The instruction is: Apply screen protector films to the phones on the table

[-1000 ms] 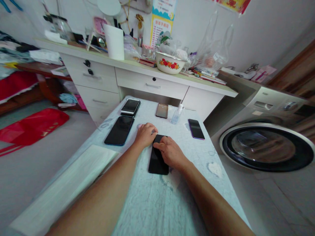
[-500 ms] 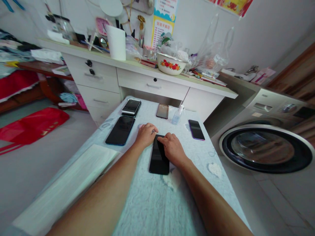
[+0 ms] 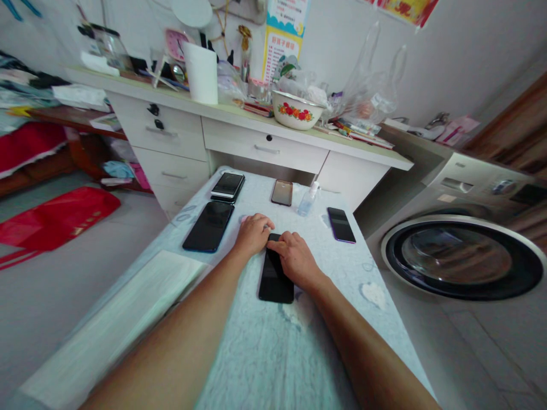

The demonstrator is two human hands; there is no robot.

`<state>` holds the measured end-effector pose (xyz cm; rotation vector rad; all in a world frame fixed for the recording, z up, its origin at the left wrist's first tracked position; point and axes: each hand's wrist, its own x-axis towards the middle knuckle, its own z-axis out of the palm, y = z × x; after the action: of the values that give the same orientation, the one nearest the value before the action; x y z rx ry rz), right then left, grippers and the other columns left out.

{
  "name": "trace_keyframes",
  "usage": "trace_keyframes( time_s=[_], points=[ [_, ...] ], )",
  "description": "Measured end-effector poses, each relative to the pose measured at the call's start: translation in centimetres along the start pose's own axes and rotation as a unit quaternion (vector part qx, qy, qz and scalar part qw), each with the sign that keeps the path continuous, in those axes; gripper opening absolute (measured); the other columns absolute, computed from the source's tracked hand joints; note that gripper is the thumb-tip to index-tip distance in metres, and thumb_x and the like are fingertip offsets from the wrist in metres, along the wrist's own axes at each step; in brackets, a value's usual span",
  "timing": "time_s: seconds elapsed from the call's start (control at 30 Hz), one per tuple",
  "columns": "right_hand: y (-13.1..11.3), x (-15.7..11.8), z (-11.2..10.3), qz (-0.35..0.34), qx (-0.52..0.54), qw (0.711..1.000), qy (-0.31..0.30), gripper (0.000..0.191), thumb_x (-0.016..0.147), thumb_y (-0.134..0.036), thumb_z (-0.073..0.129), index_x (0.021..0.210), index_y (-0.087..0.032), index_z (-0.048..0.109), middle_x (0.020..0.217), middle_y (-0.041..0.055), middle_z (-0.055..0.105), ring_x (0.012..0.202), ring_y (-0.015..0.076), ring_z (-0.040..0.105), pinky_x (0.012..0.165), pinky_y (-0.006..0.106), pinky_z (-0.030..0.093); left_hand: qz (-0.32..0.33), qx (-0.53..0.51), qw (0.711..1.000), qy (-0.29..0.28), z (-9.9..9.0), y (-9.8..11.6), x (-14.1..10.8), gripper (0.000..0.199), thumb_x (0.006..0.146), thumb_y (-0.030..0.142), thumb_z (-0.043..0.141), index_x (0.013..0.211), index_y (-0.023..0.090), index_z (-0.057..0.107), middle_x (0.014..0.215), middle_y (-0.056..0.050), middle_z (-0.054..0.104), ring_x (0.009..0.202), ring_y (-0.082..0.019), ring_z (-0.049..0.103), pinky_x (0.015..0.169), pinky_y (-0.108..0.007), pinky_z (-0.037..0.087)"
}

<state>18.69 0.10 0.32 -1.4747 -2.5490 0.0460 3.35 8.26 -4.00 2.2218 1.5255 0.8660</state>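
both palms down, grips curled, contents unclear: right hand (image 3: 297, 259) on one phone (image 3: 276, 285), left hand (image 3: 254, 233) beside its far end. one bottle (image 3: 307, 203) near far edge of worktop (image 3: 256, 364).

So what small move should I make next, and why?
Perhaps slide your right hand toward you along the black phone: its fingers lie over the far end, the near end is uncovered, and your left hand sits by the far left corner.
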Motion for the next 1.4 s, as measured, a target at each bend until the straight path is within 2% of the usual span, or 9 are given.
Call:
trace_keyframes(
  time_s=[0.27,0.37,0.53,0.83,1.1,1.3,1.4],
  points=[
    [1.0,0.0,-0.3,0.092,-0.049,0.995,-0.003,0.037,0.094,-0.012,0.042,0.118,-0.026,0.066,0.1,0.0087,0.056,0.089,0.0224,0.045,0.078,0.032,0.033,0.006,0.003,1.0,-0.002,-0.2,0.2,-0.1,0.018,0.081,0.02,0.051,0.086,0.023,0.068,0.103,-0.005,0.066,0.105,-0.023,0.059,0.098,-0.042,0.036],
    [1.0,0.0,-0.2,0.102,-0.052,0.993,0.001,0.036,0.095,-0.014,0.041,0.117,-0.025,0.066,0.1,0.0091,0.056,0.09,0.0227,0.045,0.078,0.033,0.032,0.006,0.005,1.0,-0.001,-0.3,0.3,-0.1,0.018,0.081,0.019,0.051,0.086,0.023,0.068,0.103,-0.005,0.066,0.105,-0.023,0.059,0.098,-0.042,0.036],
    [0.3,-0.1,-0.4,0.046,-0.021,0.999,-0.005,0.034,0.092,-0.01,0.044,0.111,-0.024,0.068,0.098,0.0072,0.055,0.088,0.0211,0.044,0.079,0.031,0.032,0.0,0.004,1.0,0.001,-0.2,0.3,-0.1,0.017,0.082,0.022,0.052,0.085,0.023,0.068,0.102,-0.004,0.066,0.104,-0.023,0.059,0.097,-0.042,0.035],
    [-0.3,-1.2,-0.7,-0.047,0.036,0.998,-0.023,0.035,0.093,-0.011,0.045,0.114,-0.025,0.069,0.095,0.0059,0.054,0.084,0.0182,0.043,0.079,0.031,0.031,-0.001,0.005,1.0,-0.006,-0.4,0.5,-0.2,0.013,0.078,0.027,0.059,0.085,0.023,0.069,0.102,-0.004,0.065,0.103,-0.023,0.058,0.098,-0.042,0.035],
    [-1.5,-2.5,-1.8,-0.071,0.057,0.994,-0.056,0.035,0.09,-0.007,0.047,0.108,-0.025,0.071,0.091,0.0053,0.054,0.078,0.0169,0.041,0.075,0.03,0.031,0.001,0.01,1.0,-0.005,-0.2,0.3,-0.2,0.013,0.078,0.026,0.059,0.086,0.024,0.069,0.104,-0.004,0.065,0.104,-0.024,0.058,0.099,-0.042,0.034],
    [-2.2,-3.5,-2.7,-0.102,0.057,0.991,-0.067,0.027,0.092,-0.009,0.048,0.098,-0.022,0.07,0.089,0.0047,0.054,0.079,0.0165,0.042,0.075,0.029,0.031,0.0,0.01,1.0,-0.003,-0.2,0.2,-0.2,0.012,0.079,0.025,0.058,0.085,0.024,0.068,0.103,-0.004,0.065,0.103,-0.023,0.058,0.099,-0.042,0.033],
    [-2.3,-3.8,-2.6,-0.086,0.046,0.993,-0.064,0.027,0.093,-0.01,0.047,0.098,-0.023,0.07,0.087,0.0043,0.053,0.077,0.0165,0.042,0.073,0.029,0.031,-0.001,0.01,1.0,-0.004,-0.2,0.3,-0.2,0.012,0.079,0.025,0.057,0.084,0.025,0.068,0.102,-0.003,0.066,0.102,-0.023,0.058,0.099,-0.042,0.034]
  ],
)
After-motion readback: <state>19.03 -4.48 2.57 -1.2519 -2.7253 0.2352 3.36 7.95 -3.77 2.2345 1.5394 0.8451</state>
